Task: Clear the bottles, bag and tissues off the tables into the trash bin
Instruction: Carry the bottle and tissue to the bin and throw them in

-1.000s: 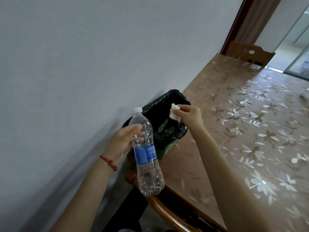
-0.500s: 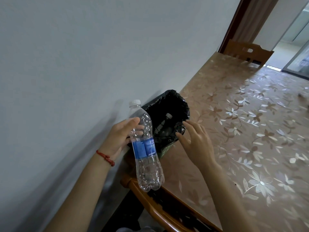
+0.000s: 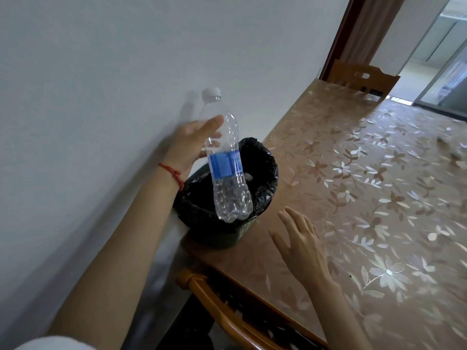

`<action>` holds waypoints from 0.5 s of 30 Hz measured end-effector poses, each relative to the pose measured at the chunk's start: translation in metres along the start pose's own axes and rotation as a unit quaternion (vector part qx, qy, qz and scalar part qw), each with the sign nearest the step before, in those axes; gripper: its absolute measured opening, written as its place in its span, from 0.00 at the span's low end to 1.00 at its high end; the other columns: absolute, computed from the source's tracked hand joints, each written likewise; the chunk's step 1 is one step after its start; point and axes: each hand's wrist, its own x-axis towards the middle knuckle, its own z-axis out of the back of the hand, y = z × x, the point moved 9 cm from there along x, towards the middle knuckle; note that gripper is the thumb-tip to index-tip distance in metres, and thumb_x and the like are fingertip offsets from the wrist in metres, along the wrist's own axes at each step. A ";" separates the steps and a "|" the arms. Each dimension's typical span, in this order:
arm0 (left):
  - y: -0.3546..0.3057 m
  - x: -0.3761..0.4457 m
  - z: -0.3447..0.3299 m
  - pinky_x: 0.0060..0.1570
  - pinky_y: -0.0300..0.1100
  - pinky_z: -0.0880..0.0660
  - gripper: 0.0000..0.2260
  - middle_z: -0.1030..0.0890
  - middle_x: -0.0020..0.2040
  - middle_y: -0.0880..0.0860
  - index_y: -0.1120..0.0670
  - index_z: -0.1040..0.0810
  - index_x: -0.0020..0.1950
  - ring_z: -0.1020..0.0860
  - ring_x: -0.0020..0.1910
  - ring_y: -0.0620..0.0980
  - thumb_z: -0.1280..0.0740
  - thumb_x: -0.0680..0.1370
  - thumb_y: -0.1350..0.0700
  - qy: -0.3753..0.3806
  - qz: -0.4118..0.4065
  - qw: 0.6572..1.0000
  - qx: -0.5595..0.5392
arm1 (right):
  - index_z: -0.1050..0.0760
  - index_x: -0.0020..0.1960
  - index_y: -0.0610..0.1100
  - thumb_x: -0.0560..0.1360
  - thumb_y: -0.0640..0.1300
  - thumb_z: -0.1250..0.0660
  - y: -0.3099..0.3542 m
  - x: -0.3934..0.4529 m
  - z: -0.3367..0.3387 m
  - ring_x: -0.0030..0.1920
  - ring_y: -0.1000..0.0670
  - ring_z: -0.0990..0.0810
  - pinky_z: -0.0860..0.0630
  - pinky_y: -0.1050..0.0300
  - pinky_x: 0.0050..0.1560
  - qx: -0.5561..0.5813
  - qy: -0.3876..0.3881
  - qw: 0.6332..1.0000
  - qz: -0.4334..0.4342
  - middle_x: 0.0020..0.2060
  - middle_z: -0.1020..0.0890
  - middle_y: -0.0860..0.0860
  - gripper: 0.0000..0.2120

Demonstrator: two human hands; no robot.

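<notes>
A clear plastic bottle point(image 3: 228, 173) with a blue label and white cap hangs upright over the trash bin point(image 3: 269, 160), its base level with the bin's near rim. My left hand point(image 3: 194, 145) is wrapped around the bottle's upper part and wears a red cord at the wrist. The bin is green with a black liner and stands on the table corner by the wall. Another bottle's cap point(image 3: 249, 176) shows inside it. My right hand point(image 3: 300, 238) hovers flat with fingers spread over the table, just right of the bin, holding nothing.
The table point(image 3: 366, 198) has a floral cover and runs along the grey wall. A wooden chair point(image 3: 361, 77) stands at its far end and another chair back point(image 3: 227, 314) sits below the near edge. Small blurred scraps point(image 3: 454, 152) lie at the far right.
My right hand let the tissue go into the bin and drew back, open, over the table. My left hand carried the bottle up and right until it hangs over the bin.
</notes>
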 end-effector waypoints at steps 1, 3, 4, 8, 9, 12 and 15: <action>-0.007 0.004 0.001 0.52 0.45 0.25 0.19 0.22 0.48 0.53 0.55 0.26 0.55 0.23 0.48 0.51 0.35 0.72 0.43 -0.017 -0.011 1.000 -0.006 | 0.26 0.61 0.42 0.75 0.56 0.43 -0.001 -0.001 0.000 0.62 0.42 0.25 0.25 0.46 0.57 0.002 -0.001 1.000 -0.002 0.61 0.23 0.44 0.23; -0.017 0.013 0.004 0.51 0.45 0.26 0.14 0.22 0.46 0.53 0.54 0.25 0.52 0.23 0.44 0.49 0.34 0.74 0.46 -0.052 -0.032 0.998 -0.006 | 0.26 0.61 0.43 0.75 0.57 0.43 -0.002 -0.003 -0.002 0.62 0.43 0.25 0.26 0.47 0.58 0.002 0.001 1.000 -0.004 0.61 0.23 0.45 0.23; -0.017 0.016 0.005 0.50 0.45 0.26 0.16 0.22 0.45 0.52 0.53 0.25 0.51 0.23 0.42 0.47 0.32 0.71 0.43 -0.064 -0.039 0.997 -0.007 | 0.26 0.62 0.43 0.75 0.57 0.43 -0.003 -0.004 -0.004 0.62 0.44 0.25 0.27 0.47 0.59 0.004 0.003 1.000 -0.005 0.62 0.23 0.45 0.23; -0.005 0.015 0.003 0.46 0.40 0.24 0.54 0.22 0.48 0.52 0.62 0.28 0.64 0.22 0.42 0.44 0.30 0.48 0.28 -0.099 -0.031 0.994 0.016 | 0.26 0.62 0.43 0.75 0.57 0.43 -0.003 -0.007 -0.008 0.63 0.45 0.25 0.25 0.46 0.59 0.017 0.011 1.000 -0.011 0.62 0.24 0.46 0.24; 0.001 0.014 0.003 0.47 0.41 0.23 0.58 0.22 0.50 0.54 0.62 0.29 0.65 0.22 0.43 0.45 0.32 0.45 0.25 -0.102 -0.030 0.994 0.024 | 0.25 0.62 0.43 0.75 0.57 0.43 -0.003 -0.008 -0.008 0.63 0.45 0.25 0.25 0.47 0.58 0.020 0.010 1.000 -0.011 0.62 0.23 0.46 0.24; 0.016 0.011 0.002 0.53 0.45 0.24 0.62 0.23 0.55 0.56 0.62 0.32 0.66 0.22 0.47 0.47 0.35 0.43 0.23 -0.108 -0.026 0.993 0.034 | 0.25 0.62 0.43 0.75 0.57 0.43 -0.003 -0.011 -0.008 0.63 0.46 0.26 0.25 0.47 0.58 0.020 0.011 1.000 -0.011 0.62 0.23 0.46 0.24; 0.020 0.010 0.002 0.58 0.49 0.25 0.53 0.24 0.59 0.57 0.62 0.34 0.68 0.22 0.52 0.51 0.31 0.54 0.28 -0.117 -0.012 0.993 0.025 | 0.26 0.62 0.44 0.75 0.58 0.44 -0.003 -0.012 -0.011 0.63 0.47 0.26 0.26 0.49 0.58 0.013 0.015 1.000 -0.007 0.63 0.24 0.47 0.24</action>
